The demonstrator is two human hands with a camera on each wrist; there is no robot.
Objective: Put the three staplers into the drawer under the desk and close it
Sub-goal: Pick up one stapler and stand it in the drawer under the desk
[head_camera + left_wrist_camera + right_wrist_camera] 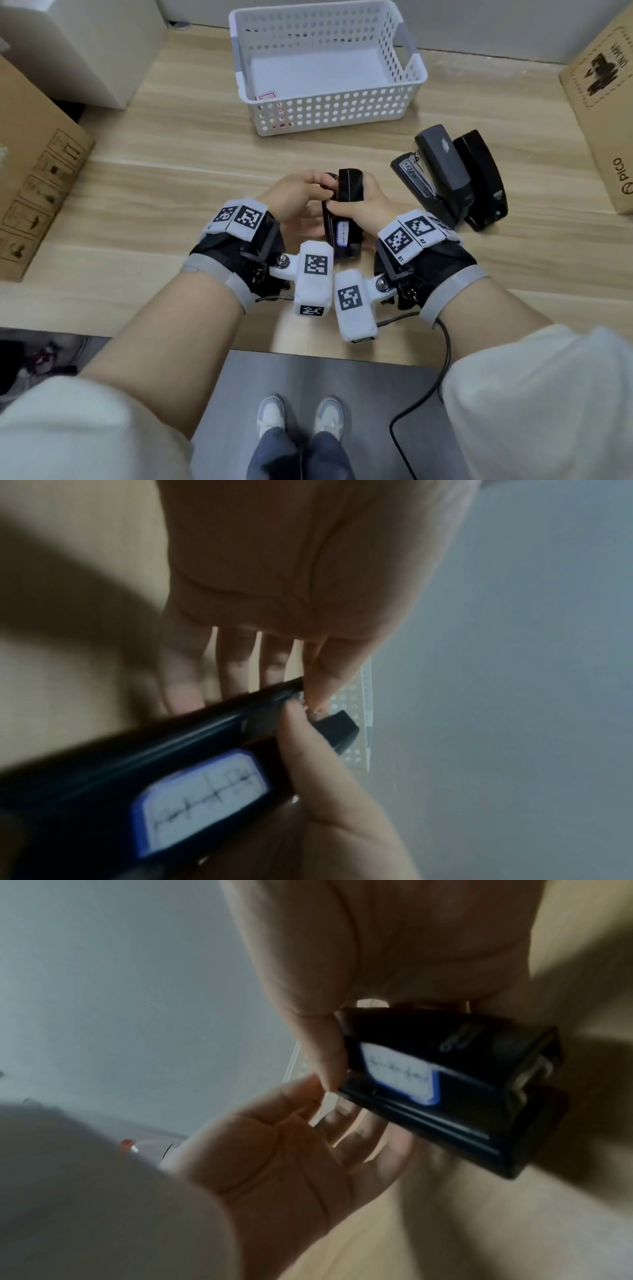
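Note:
I hold a black stapler (343, 212) with a blue-edged white label over the middle of the wooden desk (154, 171). My right hand (371, 209) grips its body, thumb against the labelled side (462, 1096). My left hand (296, 197) pinches its far end between thumb and forefinger, and the other fingers lie straight behind the stapler (103, 777). Two more staplers lie side by side just to the right: a grey-topped stapler (436, 171) and an all-black stapler (483, 178). No drawer is visible.
A white perforated basket (411, 85) stands at the back centre. Cardboard boxes sit at the left (37, 178) and right (606, 113) desk edges, and a white box (96, 44) at the back left. Below the front edge is a dark grey floor (308, 380) with my feet and a cable.

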